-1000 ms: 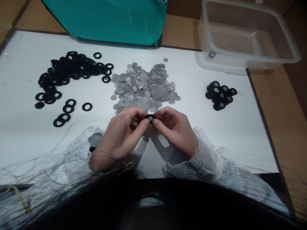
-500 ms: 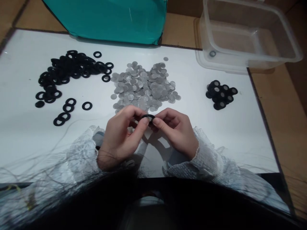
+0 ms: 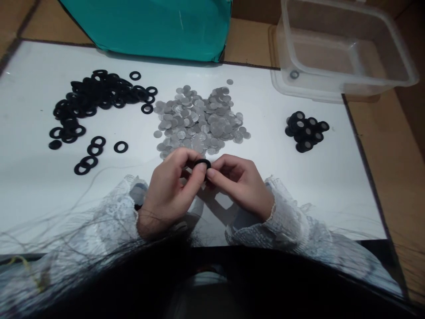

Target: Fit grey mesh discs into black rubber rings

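Note:
Between my hands, just below the pile of grey discs (image 3: 199, 122), is a black ring (image 3: 202, 161). My left hand (image 3: 172, 190) pinches it, with the thumb across its opening. My right hand (image 3: 241, 184) holds its right edge between thumb and fingers. What lies inside the ring is mostly hidden by the left thumb. Loose black rings (image 3: 99, 93) are heaped at the left, with several more lying nearer me. To the right sits a small cluster of black rings with grey centres (image 3: 308, 131).
The white board (image 3: 299, 190) lies on brown cardboard (image 3: 392, 146). A teal object (image 3: 159, 29) stands at the back edge. At the back right, a clear plastic box (image 3: 352, 79) overlaps a clear lid (image 3: 279, 84), near a small ring (image 3: 294, 74).
Both hands have shifted slightly. The ring has moved a little left and turned, and the left thumb covers more of its middle. The right thumb sits lower on its edge.

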`<state>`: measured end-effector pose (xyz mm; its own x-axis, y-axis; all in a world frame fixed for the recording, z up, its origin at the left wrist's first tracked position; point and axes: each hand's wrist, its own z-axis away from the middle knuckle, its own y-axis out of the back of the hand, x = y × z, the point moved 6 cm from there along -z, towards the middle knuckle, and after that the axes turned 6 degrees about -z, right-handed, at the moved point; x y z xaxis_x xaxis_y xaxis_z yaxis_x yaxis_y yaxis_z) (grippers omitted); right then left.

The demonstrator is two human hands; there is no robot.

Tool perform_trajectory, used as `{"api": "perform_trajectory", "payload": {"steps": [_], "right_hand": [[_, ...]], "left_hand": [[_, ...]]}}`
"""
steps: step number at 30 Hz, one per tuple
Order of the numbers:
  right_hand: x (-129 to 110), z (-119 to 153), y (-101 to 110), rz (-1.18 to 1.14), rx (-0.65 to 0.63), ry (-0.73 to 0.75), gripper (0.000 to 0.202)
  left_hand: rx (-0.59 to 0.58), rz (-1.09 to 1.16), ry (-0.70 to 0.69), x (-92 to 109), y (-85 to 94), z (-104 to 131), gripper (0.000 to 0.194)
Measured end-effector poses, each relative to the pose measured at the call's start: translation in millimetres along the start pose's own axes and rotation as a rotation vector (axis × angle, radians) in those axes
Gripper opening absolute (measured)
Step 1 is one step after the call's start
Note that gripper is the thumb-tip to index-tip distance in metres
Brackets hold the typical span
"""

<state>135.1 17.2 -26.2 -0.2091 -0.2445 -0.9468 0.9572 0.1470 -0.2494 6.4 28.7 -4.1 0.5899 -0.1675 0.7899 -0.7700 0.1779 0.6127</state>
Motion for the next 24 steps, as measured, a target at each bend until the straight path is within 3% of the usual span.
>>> {"api": "perform_trajectory", "payload": {"steps": [4, 11, 17, 24], "right_hand": [[1, 0, -1, 0.056, -0.006, 0.015, 0.019], [-9, 6, 2, 0.266, 0.080, 0.247, 0.006], [-3, 3, 6, 0.105, 0.166, 0.168, 0.009], [-5, 5, 0, 0.144, 0.111, 0.199, 0.007]], "left_hand": [[-0.035, -0.006, -0.004, 0, -2.4, 0, 0.010], [-0.111, -0.166, -0.042, 3, -2.9, -4, 0.012], [-0.128, 0.011, 0.046, -1, -8.2, 0, 0.016], [-0.043, 0.018, 0.062, 1, -8.8, 4, 0.012]]}}
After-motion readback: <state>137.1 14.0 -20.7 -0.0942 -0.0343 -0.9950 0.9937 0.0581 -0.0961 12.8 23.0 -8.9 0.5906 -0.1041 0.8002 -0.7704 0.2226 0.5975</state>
